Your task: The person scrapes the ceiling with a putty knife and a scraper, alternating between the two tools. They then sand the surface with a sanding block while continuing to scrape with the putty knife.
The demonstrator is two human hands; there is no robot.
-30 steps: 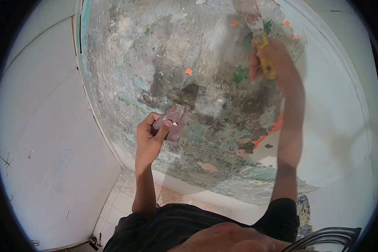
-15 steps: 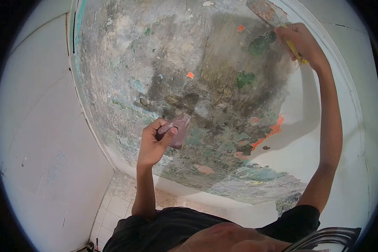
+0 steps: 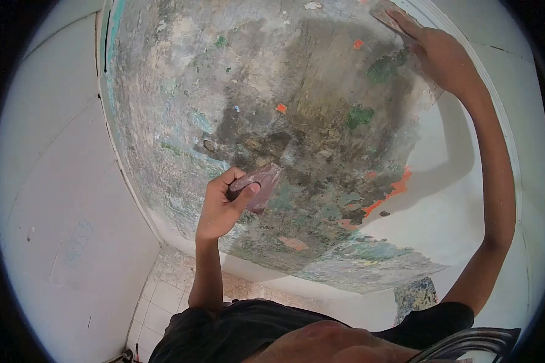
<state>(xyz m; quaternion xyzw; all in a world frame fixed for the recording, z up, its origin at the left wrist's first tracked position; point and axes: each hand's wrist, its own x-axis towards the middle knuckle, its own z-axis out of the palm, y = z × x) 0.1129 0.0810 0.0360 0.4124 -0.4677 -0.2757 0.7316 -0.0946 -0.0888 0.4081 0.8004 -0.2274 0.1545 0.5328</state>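
Observation:
My left hand (image 3: pixel 220 202) grips a flat maroon putty spreader (image 3: pixel 262 190), thumb pressed on its face and fingers behind. Pale residue marks the spreader's upper edge, which overlaps the lower middle of the stripped wall patch (image 3: pixel 248 78) in this view. High at the right, my right hand (image 3: pixel 445 57) is closed round a putty knife (image 3: pixel 382 13), with fingers stretched along its blade. The blade lies at the top right of the patch, by the white trim; its handle is hidden under the hand. Green paint (image 3: pixel 381 66) shows just left of that hand.
White coating (image 3: pixel 427 199) covers the wall right of the patch, with an orange strip (image 3: pixel 396 189) at its border. Moulded trim (image 3: pixel 487 85) edges the right side. A plain pale wall (image 3: pixel 60 206) stands left; floor tiles (image 3: pixel 163 296) show below.
My right hand has moved slightly up and right and turned, its fingers now over the blade; the yellow handle has gone from sight. My left hand stays nearly still with the putty spreader.

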